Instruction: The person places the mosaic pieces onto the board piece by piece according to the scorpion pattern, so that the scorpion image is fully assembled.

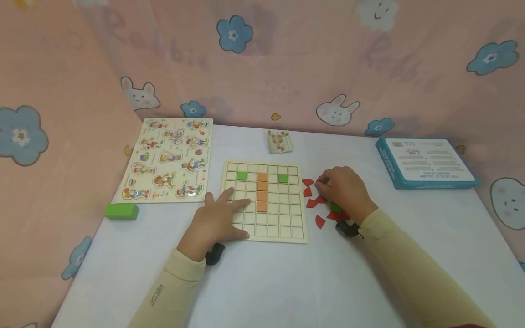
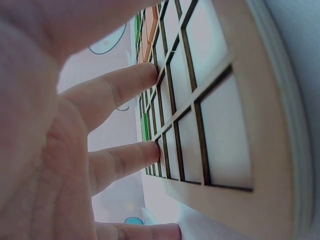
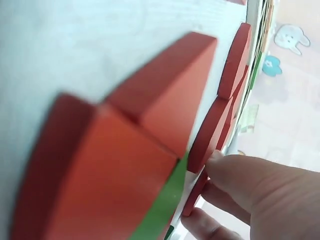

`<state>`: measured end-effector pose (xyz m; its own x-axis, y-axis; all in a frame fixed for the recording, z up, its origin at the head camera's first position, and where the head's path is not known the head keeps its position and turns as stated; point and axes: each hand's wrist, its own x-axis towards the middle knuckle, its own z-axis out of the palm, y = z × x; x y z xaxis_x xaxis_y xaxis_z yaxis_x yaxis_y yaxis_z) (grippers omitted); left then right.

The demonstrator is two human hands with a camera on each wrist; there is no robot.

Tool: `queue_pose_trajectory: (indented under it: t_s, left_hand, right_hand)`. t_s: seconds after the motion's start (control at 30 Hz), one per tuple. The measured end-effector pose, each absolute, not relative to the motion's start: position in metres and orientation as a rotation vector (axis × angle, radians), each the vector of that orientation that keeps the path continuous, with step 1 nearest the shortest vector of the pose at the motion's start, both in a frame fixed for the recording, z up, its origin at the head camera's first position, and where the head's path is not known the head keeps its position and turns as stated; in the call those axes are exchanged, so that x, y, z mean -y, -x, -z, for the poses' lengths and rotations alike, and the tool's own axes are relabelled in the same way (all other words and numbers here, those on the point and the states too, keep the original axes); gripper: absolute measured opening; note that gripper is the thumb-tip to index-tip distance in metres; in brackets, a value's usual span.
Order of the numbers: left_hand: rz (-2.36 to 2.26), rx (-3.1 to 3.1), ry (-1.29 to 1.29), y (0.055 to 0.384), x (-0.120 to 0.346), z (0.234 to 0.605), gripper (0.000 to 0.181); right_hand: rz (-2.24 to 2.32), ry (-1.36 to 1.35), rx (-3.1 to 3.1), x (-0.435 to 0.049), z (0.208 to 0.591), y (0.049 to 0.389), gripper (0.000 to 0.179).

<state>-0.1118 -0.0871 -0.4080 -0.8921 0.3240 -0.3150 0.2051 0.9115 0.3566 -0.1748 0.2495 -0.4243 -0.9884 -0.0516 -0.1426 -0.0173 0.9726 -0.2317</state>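
A square wooden grid board (image 1: 274, 233) lies on the white table, with a column of orange squares (image 1: 262, 196) and two green squares (image 1: 283, 178) in its cells. My left hand (image 1: 211, 222) rests on the board's left side, its fingers spread; the left wrist view shows fingertips touching the grid (image 2: 270, 165). To the right of the board, my right hand (image 1: 346, 189) pinches a red wedge-shaped piece (image 3: 194, 196) between thumb and fingers. Other red pieces (image 1: 320, 222) and a green piece (image 1: 335, 207) lie loose around and partly beneath that hand.
A picture puzzle board (image 1: 168, 159) lies at the back left, with a green block (image 1: 121, 212) by its near corner. Behind the grid board stands a small pattern card (image 1: 280, 141). A teal-edged box (image 1: 428, 161) sits at the back right.
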Motion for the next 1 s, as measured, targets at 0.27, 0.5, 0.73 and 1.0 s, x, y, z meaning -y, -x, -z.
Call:
queue_pose_trajectory:
  t_s: [0.27, 0.5, 0.73, 1.0]
  left_hand:
    - [-0.446, -2.7, -0.388, 0.112, 0.088, 0.408, 0.086]
    - [-0.445, -2.705, -0.39, 0.113, 0.087, 0.408, 0.086]
    - [-0.444, -2.703, -0.394, 0.114, 0.087, 0.408, 0.086]
    - [-0.443, -2.697, -0.386, 0.114, 0.087, 0.41, 0.087]
  right_hand:
    - [0.26, -0.014, -3.016, -0.246, 0.42, 0.169, 0.031]
    - [0.385, -0.155, -2.979, -0.248, 0.421, 0.166, 0.03]
    - [0.533, -0.099, -2.925, -0.249, 0.412, 0.178, 0.029]
    - [0.635, 0.179, -2.831, -0.208, 0.407, 0.19, 0.025]
